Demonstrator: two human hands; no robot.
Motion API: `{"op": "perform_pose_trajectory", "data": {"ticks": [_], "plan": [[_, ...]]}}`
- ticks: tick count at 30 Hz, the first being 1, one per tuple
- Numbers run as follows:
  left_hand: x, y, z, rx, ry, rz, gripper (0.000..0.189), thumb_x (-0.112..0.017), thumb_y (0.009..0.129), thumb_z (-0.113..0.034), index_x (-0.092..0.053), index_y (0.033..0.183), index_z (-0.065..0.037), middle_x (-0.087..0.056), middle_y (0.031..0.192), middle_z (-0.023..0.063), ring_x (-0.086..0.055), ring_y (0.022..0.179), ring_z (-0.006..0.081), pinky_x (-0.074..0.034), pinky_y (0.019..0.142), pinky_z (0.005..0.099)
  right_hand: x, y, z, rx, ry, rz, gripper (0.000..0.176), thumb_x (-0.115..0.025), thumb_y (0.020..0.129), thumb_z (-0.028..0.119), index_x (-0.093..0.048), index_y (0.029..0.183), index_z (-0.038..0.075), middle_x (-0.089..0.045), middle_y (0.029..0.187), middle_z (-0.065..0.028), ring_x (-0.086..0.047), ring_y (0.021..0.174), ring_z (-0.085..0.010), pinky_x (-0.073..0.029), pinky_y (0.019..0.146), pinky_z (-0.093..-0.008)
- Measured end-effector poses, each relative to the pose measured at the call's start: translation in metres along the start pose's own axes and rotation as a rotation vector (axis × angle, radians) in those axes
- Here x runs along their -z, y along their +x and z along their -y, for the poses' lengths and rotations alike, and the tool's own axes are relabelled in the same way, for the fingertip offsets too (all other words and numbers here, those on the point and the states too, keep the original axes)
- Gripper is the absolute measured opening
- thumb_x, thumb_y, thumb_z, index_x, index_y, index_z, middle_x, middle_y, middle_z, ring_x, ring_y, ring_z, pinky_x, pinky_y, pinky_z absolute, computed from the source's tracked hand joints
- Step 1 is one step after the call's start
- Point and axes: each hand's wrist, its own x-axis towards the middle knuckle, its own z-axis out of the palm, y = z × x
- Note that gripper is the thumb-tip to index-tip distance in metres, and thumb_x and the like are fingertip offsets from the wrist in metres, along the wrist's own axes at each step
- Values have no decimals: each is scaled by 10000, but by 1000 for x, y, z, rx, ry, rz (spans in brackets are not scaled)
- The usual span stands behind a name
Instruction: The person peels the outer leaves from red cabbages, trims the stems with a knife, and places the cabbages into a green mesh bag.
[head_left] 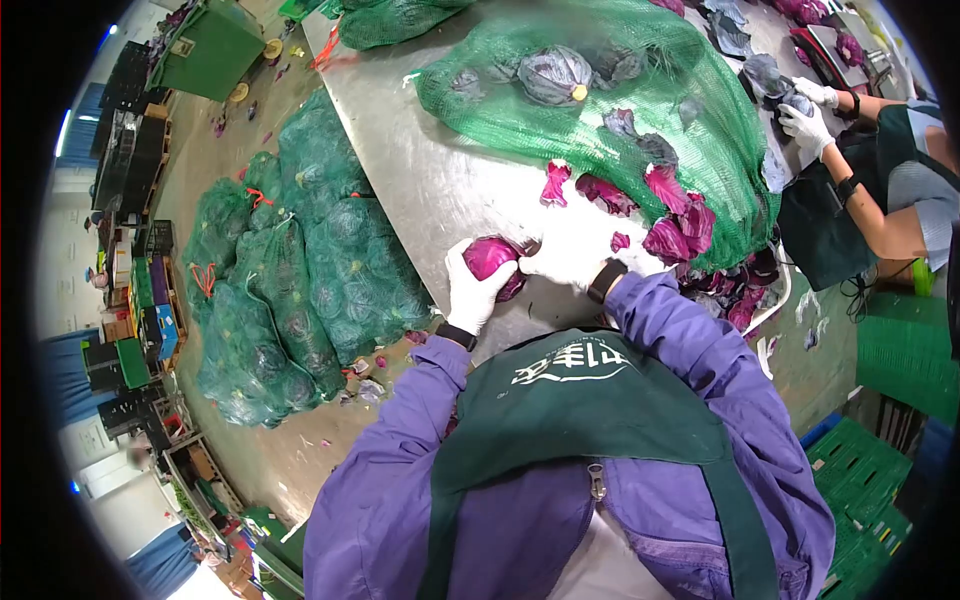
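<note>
My gloved left hand (468,298) is wrapped round a small red cabbage (490,257) near the metal table's edge. My gloved right hand (568,258) is closed at the cabbage's right side. Whatever its fingers grip there, if anything, is too small and blurred to tell. Loose purple leaves (606,194) lie on the table just beyond my right hand. Past them spreads a green mesh bag (700,130), holding a dark whole cabbage (556,76) and several leaves.
Filled mesh sacks of cabbages (300,270) stand on the floor to the left. A tub of purple trimmings (735,295) is at my right. A co-worker's gloved hands (806,128) handle a cabbage at the table's right side. Green crates (855,480) are stacked lower right.
</note>
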Motion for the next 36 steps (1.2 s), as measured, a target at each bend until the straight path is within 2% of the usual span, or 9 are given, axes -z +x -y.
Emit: {"op": "perform_pose_trajectory", "data": {"ticks": [5,8,12,14,18,23,29,33,36], "plan": [[9,-14,-3,-219,45,131,799,-843,691,-244,-394,1316,-30,-460,1238,158,-506,1149,281,-423,1010,398,4,4,-29,-56,-334,-244,490,-642,774,272,-620,1244,135,-663,947,-189,-593,1014,-374,-470,895,-461],[11,-33,3,-63,-297,266,813,-835,692,-191,-372,1346,-55,-482,1284,148,-497,1203,272,-413,1045,388,13,-8,-60,-232,-68,-269,650,-647,824,275,-422,1416,130,-670,1001,-228,-654,912,-361,-508,848,-439],[8,-37,-17,-16,-222,278,840,-829,673,-166,-368,1368,-61,-479,1303,148,-497,1218,274,-415,1049,386,30,-24,-47,-334,-110,-428,666,-702,832,352,-439,1403,130,-656,751,-133,-662,688,-272,-526,637,-389],[1,-35,-22,-90,-116,297,850,-830,658,-163,-373,1366,-55,-476,1306,154,-494,1223,285,-412,1052,387,42,-36,-15,-128,-59,-340,667,-680,824,425,-461,1378,124,-694,919,-171,-678,813,-344,-531,726,-425],[-10,-34,-39,-313,101,364,871,-832,621,-162,-386,1359,-37,-462,1314,176,-478,1244,321,-399,1063,390,19,-42,0,-17,50,-83,428,-725,770,399,-645,989,40,-662,817,-146,-648,745,-308,-517,709,-391],[-9,-39,-39,-339,123,403,913,-834,613,-130,-368,1393,-36,-448,1343,176,-455,1278,310,-376,1085,387,40,-40,-4,-353,399,244,387,-761,736,266,-642,992,1,-673,835,-153,-663,773,-278,-520,712,-370],[-3,-41,-37,-317,130,438,930,-835,616,-134,-354,1407,-44,-435,1363,171,-447,1288,299,-373,1093,387,28,-30,-62,-244,-181,-200,314,-683,763,339,-691,810,28,-666,748,-188,-666,766,-353,-528,735,-430],[11,-42,-21,-290,6,365,882,-826,638,-142,-371,1389,-53,-446,1365,176,-464,1280,312,-380,1092,385,38,-47,-72,-312,-83,-384,375,-694,814,310,-593,1049,35,-686,849,-157,-669,786,-343,-529,722,-438],[11,-44,-19,-218,-29,352,906,-820,644,-138,-345,1411,-57,-441,1376,181,-458,1291,310,-372,1097,383,40,-50,-17,-190,202,-88,499,-711,826,391,-601,1140,20,-693,933,-149,-677,872,-265,-506,740,-378]]}}
